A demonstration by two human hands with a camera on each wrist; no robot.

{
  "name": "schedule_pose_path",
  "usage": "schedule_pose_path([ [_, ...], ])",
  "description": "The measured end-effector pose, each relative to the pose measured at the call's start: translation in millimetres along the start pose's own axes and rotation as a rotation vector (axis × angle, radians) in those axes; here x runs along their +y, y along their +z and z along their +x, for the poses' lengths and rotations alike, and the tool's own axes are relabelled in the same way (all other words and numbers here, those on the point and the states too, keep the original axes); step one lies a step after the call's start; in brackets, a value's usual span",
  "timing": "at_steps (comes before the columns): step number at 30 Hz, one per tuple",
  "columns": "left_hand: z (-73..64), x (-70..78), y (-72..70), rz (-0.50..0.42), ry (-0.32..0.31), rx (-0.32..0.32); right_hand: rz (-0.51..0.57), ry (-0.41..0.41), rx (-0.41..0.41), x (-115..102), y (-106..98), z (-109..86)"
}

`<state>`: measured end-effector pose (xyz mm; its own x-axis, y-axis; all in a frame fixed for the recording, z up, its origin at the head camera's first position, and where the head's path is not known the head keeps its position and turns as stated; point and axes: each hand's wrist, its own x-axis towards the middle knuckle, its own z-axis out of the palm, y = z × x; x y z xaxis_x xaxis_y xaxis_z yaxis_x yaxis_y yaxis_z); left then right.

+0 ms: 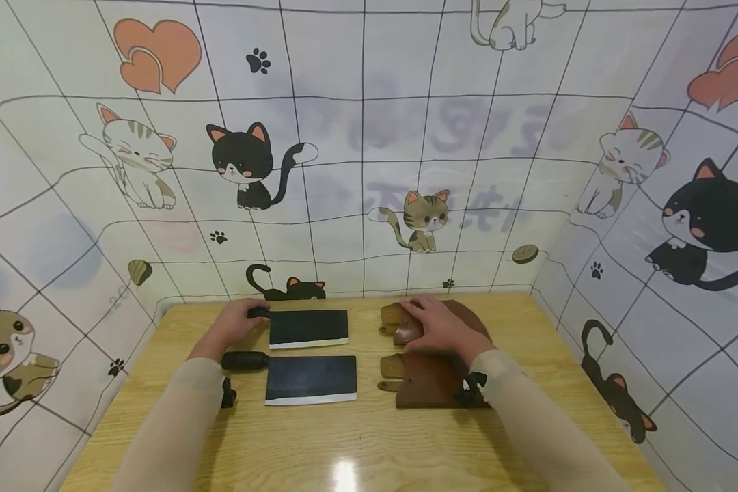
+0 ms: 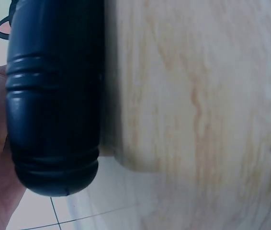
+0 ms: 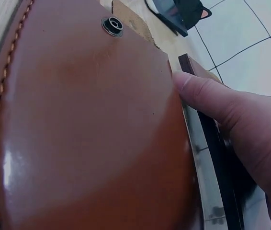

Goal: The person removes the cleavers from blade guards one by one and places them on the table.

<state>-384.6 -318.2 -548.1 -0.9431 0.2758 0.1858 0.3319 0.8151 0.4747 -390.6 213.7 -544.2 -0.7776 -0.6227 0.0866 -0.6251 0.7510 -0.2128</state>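
Two cleavers with dark blades and black handles lie one behind the other. My left hand (image 1: pixel 236 322) grips the handle of the far cleaver (image 1: pixel 307 326). The near cleaver (image 1: pixel 310 378) rests on the table, its ridged handle (image 2: pixel 54 105) large in the left wrist view. On the right are two brown leather knife sheaths with tan straps. My right hand (image 1: pixel 439 326) holds the far sheath (image 1: pixel 470 316), thumb along its near edge and fingers over it. Below that hand lies the near sheath (image 3: pixel 87 120), with stitching and a metal snap showing in the right wrist view.
The wooden table (image 1: pixel 357 444) carries both cleavers and both sheaths. A white cloth wall (image 1: pixel 357 137) with cat drawings and grid lines encloses its back and sides. Black wrist straps sit on both sleeves.
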Motion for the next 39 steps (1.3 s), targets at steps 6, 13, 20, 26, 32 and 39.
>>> schedule_pose_path([
  [6, -3.4, -5.2, 5.1, -0.012, -0.02, -0.013, 0.019, 0.017, -0.049, -4, 0, -0.5],
  [13, -7.7, -5.3, 6.7, -0.044, -0.049, -0.032, 0.089, 0.043, -0.124, -3, 1, -0.4],
  [20, -8.1, -1.0, 3.6, -0.07, -0.065, -0.04, 0.132, 0.048, -0.178, 5, 5, 2.7],
  [26, -9.2, -1.6, 3.8, -0.095, -0.094, -0.051, 0.174, 0.056, -0.193, 2, 3, 2.2],
  [32, -7.9, -3.1, 7.4, -0.066, -0.101, -0.049, 0.198, 0.075, -0.178, -2, 3, 0.8],
  [39, -9.2, 1.1, 5.1, -0.01, -0.133, -0.044, 0.146, 0.054, -0.146, -6, 0, 2.6],
])
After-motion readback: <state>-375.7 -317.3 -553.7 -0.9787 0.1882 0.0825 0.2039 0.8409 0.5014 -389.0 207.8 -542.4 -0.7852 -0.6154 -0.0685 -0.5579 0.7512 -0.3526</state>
